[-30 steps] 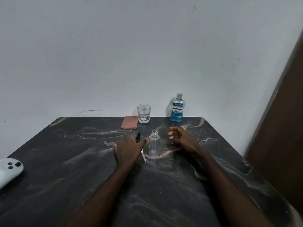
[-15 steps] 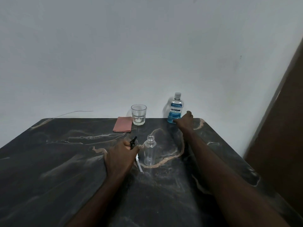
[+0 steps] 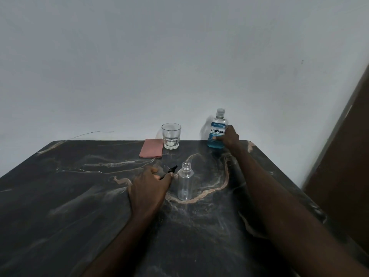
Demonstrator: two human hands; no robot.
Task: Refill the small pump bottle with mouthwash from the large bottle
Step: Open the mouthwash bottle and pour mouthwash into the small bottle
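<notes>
The small clear bottle (image 3: 185,181) stands upright and uncapped in the middle of the dark marble table (image 3: 79,196), and looks empty. Just left of it my left hand (image 3: 148,186) rests on the table, closed on the black pump head (image 3: 172,169), whose tip sticks out past my fingers. The large mouthwash bottle (image 3: 216,124) with blue liquid and a grey cap stands at the table's far edge by the wall. My right hand (image 3: 229,137) is wrapped around its lower right side.
A clear drinking glass (image 3: 171,135) stands at the far edge, with a folded pink cloth (image 3: 151,150) to its left. A white wall rises right behind the table. A brown door or panel (image 3: 343,166) borders the right side.
My right hand went from beside the small bottle out to the far edge and closed around the mouthwash bottle. My left hand stayed on the pump head. The camera turned, so the white device at left left the view.
</notes>
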